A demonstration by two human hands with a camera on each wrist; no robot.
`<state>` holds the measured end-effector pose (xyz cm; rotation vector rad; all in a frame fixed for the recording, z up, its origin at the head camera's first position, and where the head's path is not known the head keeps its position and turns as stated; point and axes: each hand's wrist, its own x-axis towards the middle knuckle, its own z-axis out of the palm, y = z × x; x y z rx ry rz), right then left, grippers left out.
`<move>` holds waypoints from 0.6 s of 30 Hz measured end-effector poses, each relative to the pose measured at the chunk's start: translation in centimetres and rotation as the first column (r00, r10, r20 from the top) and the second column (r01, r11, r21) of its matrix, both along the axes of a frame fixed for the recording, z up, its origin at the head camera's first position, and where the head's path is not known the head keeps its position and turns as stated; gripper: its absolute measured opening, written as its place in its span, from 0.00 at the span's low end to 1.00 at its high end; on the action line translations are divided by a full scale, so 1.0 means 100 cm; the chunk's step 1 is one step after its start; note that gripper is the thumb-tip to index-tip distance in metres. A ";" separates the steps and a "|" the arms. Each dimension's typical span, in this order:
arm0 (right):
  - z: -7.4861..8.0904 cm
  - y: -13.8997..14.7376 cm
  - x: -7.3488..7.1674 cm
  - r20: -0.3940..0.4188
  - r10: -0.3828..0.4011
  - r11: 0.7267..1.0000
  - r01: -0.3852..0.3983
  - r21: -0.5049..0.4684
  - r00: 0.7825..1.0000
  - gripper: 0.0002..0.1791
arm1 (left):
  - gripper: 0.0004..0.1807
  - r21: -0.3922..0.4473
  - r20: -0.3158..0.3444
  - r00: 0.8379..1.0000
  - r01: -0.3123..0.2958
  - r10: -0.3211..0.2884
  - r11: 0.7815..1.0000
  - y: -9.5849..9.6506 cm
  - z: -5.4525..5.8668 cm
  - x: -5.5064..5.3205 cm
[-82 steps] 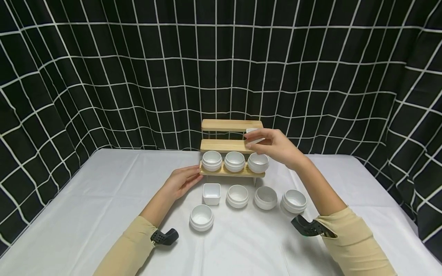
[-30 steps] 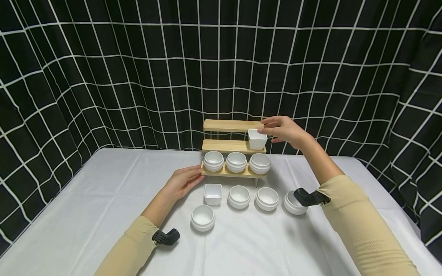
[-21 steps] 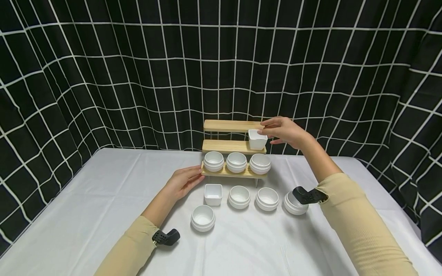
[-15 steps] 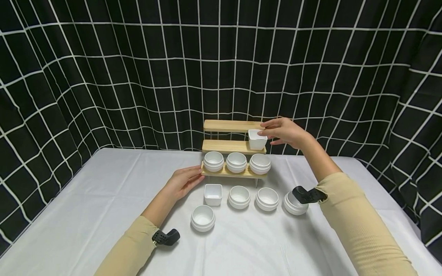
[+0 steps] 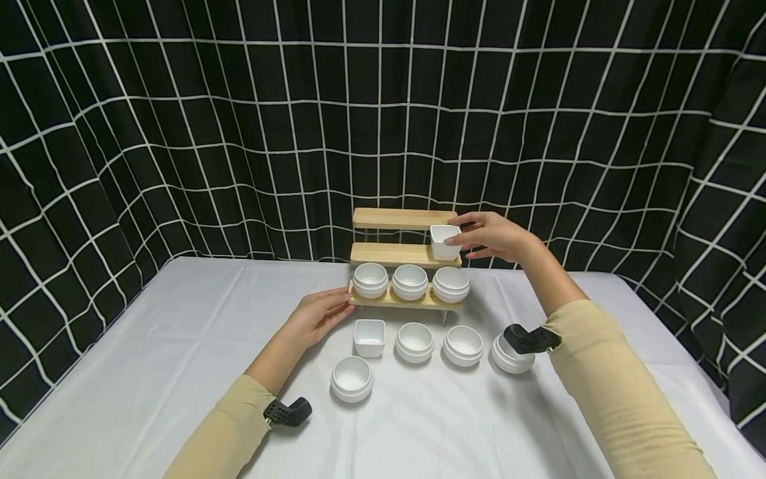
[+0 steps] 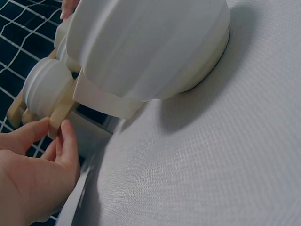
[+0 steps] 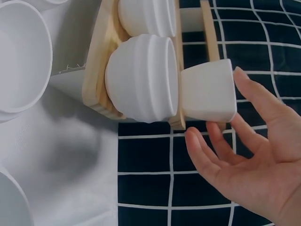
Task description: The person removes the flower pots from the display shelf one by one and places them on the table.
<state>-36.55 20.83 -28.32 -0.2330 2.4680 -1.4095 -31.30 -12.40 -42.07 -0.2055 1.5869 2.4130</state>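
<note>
In the head view a three-tier wooden stand [image 5: 395, 253] holds three round white bowls [image 5: 410, 282] on its lowest board. My left hand [image 5: 316, 315] pinches that board's left end between thumb and fingers, plain in the left wrist view. A square white bowl [image 5: 445, 243] sits at the right end of the middle board. My right hand [image 5: 492, 237] reaches to it from the right, fingers extended and slightly bent. Its fingertips [image 7: 239, 71] touch the bowl's rim and side in the right wrist view, without closing around it.
On the white cloth before the stand are another square bowl [image 5: 369, 338] and several round bowls [image 5: 415, 342]. The one at far right [image 5: 509, 356] is partly covered by the right wrist camera. A black gridded curtain [image 5: 383, 100] hangs behind the table [image 5: 179, 319].
The right hand set the square bowl on the middle board, loosened around it, then dropped slightly against its right side; the bowl shifted a little left. The left hand keeps its hold.
</note>
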 end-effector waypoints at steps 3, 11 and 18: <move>-0.002 0.000 -0.002 0.012 0.003 1.000 -0.002 -0.010 1.000 0.41 | 0.24 0.003 -0.005 1.000 0.003 -0.003 1.000 0.000 -0.001 0.000; -0.006 -0.002 -0.005 0.041 -0.020 0.998 0.022 -0.052 0.999 0.41 | 0.24 0.003 -0.008 1.000 0.007 -0.007 1.000 0.000 0.000 0.000; -0.007 -0.003 -0.006 0.046 -0.021 0.996 0.025 -0.080 0.999 0.41 | 0.25 0.005 -0.010 1.000 0.012 -0.012 1.000 0.000 0.000 0.001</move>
